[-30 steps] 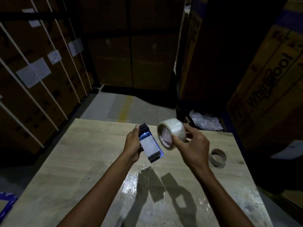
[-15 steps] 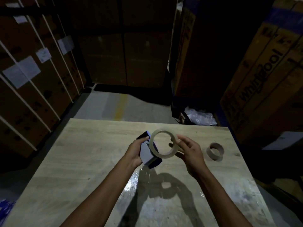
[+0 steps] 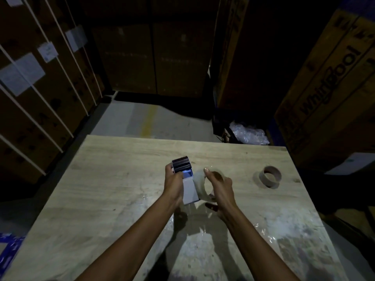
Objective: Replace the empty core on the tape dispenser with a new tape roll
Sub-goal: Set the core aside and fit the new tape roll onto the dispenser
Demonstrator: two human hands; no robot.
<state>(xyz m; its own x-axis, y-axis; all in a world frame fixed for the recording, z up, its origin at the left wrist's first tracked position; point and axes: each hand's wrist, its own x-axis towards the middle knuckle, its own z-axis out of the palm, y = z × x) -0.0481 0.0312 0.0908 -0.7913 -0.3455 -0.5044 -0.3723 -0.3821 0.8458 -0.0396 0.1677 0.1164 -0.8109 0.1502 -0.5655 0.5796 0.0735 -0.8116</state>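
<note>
Left hand (image 3: 172,184) wrapped round tape dispenser (image 3: 185,179), toothed blade end pointing 12 o'clock. Right hand (image 3: 220,191) clamped on new tape roll (image 3: 199,186), pressing it against dispenser's 3 o'clock side, both held above wooden table (image 3: 121,179). Empty core (image 3: 270,176) already off, sitting on table further out at 3 o'clock, well apart. Roll seated on hub? Can't tell (too dark). Left, I reckon: seating, threading.

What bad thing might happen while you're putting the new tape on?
The dispenser has a toothed blade at its top, close to the left hand, so a slip might scratch a finger. The new tape roll in the right hand looks only partly on, so it might go on crooked or drop.
</note>
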